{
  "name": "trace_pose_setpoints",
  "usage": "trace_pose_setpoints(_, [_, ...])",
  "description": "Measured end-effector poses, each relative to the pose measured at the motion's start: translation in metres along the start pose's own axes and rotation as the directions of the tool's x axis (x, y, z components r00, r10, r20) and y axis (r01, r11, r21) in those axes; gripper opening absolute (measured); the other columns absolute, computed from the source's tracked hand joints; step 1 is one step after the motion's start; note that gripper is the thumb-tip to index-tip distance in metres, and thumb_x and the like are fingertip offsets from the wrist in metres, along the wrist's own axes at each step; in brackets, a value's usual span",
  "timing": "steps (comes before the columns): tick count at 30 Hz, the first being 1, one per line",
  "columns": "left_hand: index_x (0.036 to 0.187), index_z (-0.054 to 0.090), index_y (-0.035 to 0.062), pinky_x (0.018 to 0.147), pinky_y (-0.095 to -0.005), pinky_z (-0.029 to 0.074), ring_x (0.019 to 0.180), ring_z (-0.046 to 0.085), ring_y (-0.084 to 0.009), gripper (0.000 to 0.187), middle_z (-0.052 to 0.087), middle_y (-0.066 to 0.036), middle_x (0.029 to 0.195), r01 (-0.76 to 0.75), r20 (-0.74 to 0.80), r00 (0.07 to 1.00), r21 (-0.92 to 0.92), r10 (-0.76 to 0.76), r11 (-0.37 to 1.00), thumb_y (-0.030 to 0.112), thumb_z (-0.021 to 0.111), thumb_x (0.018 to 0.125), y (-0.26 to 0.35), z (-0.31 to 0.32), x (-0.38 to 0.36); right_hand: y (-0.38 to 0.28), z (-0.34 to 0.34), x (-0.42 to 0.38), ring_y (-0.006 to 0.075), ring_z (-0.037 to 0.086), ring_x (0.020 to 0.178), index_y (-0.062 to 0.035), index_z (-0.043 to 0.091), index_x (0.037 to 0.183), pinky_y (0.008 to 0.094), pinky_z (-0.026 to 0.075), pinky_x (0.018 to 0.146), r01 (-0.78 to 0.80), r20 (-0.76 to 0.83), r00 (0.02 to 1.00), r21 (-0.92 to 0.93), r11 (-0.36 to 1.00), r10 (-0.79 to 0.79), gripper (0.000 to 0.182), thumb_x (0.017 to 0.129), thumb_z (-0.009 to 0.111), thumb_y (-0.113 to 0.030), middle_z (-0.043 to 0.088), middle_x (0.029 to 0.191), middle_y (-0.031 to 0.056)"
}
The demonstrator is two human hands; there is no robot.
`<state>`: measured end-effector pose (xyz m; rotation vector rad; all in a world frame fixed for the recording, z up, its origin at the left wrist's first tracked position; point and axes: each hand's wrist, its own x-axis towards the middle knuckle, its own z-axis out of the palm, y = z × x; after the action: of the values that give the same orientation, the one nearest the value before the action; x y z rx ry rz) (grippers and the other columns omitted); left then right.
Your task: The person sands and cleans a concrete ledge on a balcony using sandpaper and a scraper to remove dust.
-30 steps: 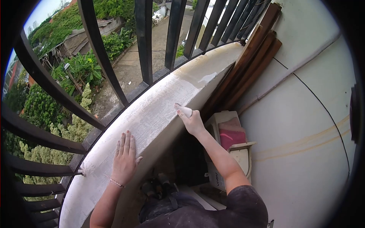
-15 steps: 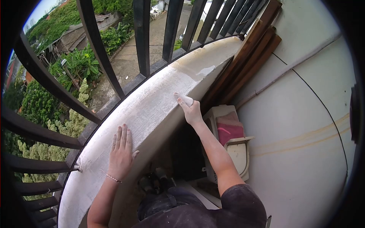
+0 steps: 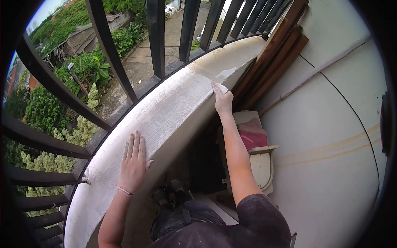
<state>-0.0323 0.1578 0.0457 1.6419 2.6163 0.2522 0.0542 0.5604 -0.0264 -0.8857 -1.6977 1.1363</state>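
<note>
A curved white ledge (image 3: 169,108) with a chalky, scratched top runs from lower left to upper right. My left hand (image 3: 133,164) lies flat on it, fingers stretched out and dusted white, holding nothing. Farther along, at the inner edge, my right hand (image 3: 224,102) is closed around a small white pad (image 3: 222,88) that looks like folded sandpaper. Its fingertips press down on the ledge surface. Just beyond them is a beige, unevenly coated stretch with a bright white patch (image 3: 226,73).
Dark metal railing bars (image 3: 156,39) rise along the outer edge, with plants and a paved lane far below. Brown wooden boards (image 3: 278,62) lean at the right against the pale wall (image 3: 322,124). A cream plastic container (image 3: 261,171) with a pink cloth (image 3: 252,139) stands below my right arm.
My right hand has slid with the white pad up and right along the ledge, closer to the beige stretch. My left hand has stayed nearly in place.
</note>
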Motion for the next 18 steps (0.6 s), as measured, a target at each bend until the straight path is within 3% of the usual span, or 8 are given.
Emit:
trace_pose_setpoints(2, [0.158, 0.022, -0.0069, 0.129, -0.0465, 0.016, 0.158, 0.014, -0.035, 0.088, 0.018, -0.023, 0.168, 0.004, 0.009, 1.0, -0.004, -0.004, 1.0, 0.024, 0.07, 0.091, 0.0, -0.002, -0.001, -0.002, 0.009, -0.018, 0.0181, 0.07, 0.068, 0.0056, 0.075, 0.111, 0.0388, 0.051, 0.062, 0.017, -0.074, 0.997, -0.131, 0.991, -0.027, 0.035, 0.102, 0.064, -0.026, 0.075, 0.077, 0.0135])
trace_pose_setpoints(4, [0.158, 0.022, -0.0069, 0.129, -0.0462, 0.016, 0.158, 0.014, -0.035, 0.088, 0.017, -0.022, 0.168, 0.008, 0.004, 1.0, -0.021, -0.008, 1.0, 0.024, 0.07, 0.091, 0.0, -0.001, 0.001, -0.006, 0.029, -0.066, 0.0246, 0.076, 0.094, 0.004, 0.072, 0.119, 0.0365, 0.056, 0.08, 0.135, -0.063, 0.989, 0.012, 0.991, -0.134, 0.036, 0.103, 0.062, -0.026, 0.077, 0.099, 0.0203])
trace_pose_setpoints(5, [0.158, 0.022, -0.0068, 0.129, -0.0461, 0.016, 0.157, 0.014, -0.035, 0.088, 0.018, -0.022, 0.168, 0.007, 0.003, 1.0, -0.031, -0.007, 1.0, 0.023, 0.07, 0.091, -0.001, 0.0, 0.0, -0.027, 0.033, -0.098, 0.0279, 0.071, 0.115, 0.003, 0.07, 0.124, 0.0346, 0.053, 0.097, 0.145, 0.019, 0.989, 0.008, 0.989, -0.145, 0.037, 0.103, 0.061, -0.026, 0.073, 0.116, 0.0233])
trace_pose_setpoints(8, [0.157, 0.024, -0.0066, 0.128, -0.0462, 0.017, 0.157, 0.016, -0.0352, 0.086, 0.019, -0.022, 0.168, -0.004, -0.013, 1.0, 0.022, 0.004, 1.0, 0.027, 0.069, 0.092, -0.002, 0.003, -0.001, -0.031, 0.024, -0.096, 0.0348, 0.07, 0.111, 0.0018, 0.072, 0.121, 0.0383, 0.054, 0.094, 0.128, 0.086, 0.989, -0.061, 0.99, -0.122, 0.039, 0.103, 0.059, -0.03, 0.074, 0.112, 0.0219])
trace_pose_setpoints(10, [0.157, 0.025, -0.0066, 0.128, -0.0462, 0.018, 0.157, 0.017, -0.0353, 0.086, 0.019, -0.022, 0.168, -0.022, -0.015, 1.0, 0.05, 0.023, 0.999, 0.029, 0.069, 0.092, -0.001, 0.003, -0.001, -0.018, 0.013, -0.051, 0.0411, 0.073, 0.086, 0.0051, 0.075, 0.108, 0.0469, 0.056, 0.072, 0.001, -0.036, 0.999, -0.249, 0.969, -0.01, 0.045, 0.102, 0.059, -0.037, 0.073, 0.088, 0.0274])
trace_pose_setpoints(15, [0.158, 0.022, -0.0068, 0.129, -0.0455, 0.015, 0.158, 0.014, -0.0346, 0.086, 0.018, -0.022, 0.168, -0.009, -0.03, 1.0, -0.013, 0.009, 1.0, 0.023, 0.069, 0.092, -0.001, 0.002, -0.002, -0.026, 0.023, -0.04, 0.0432, 0.072, 0.086, 0.0034, 0.075, 0.111, 0.0481, 0.056, 0.072, -0.147, -0.203, 0.975, -0.295, 0.944, 0.088, 0.042, 0.103, 0.057, -0.034, 0.073, 0.087, 0.0277])
trace_pose_setpoints(16, [0.158, 0.022, -0.0068, 0.129, -0.0454, 0.015, 0.158, 0.014, -0.0344, 0.085, 0.018, -0.022, 0.168, -0.003, -0.026, 1.0, -0.02, 0.003, 1.0, 0.023, 0.068, 0.092, -0.001, 0.001, -0.001, -0.027, 0.038, -0.064, 0.0438, 0.071, 0.088, 0.0007, 0.072, 0.12, 0.0478, 0.057, 0.075, 0.023, -0.244, 0.967, -0.19, 0.982, -0.07, 0.039, 0.104, 0.055, -0.031, 0.073, 0.091, 0.027])
trace_pose_setpoints(18, [0.158, 0.022, -0.0068, 0.129, -0.0453, 0.015, 0.158, 0.014, -0.0341, 0.084, 0.018, -0.022, 0.168, 0.0, -0.003, 1.0, -0.036, 0.0, 0.999, 0.024, 0.067, 0.093, -0.001, -0.001, -0.001, -0.039, 0.059, -0.106, 0.0431, 0.072, 0.09, -0.001, 0.07, 0.126, 0.0482, 0.057, 0.077, 0.1, -0.225, 0.961, -0.261, 0.96, -0.161, 0.04, 0.104, 0.055, -0.031, 0.074, 0.093, 0.0259])
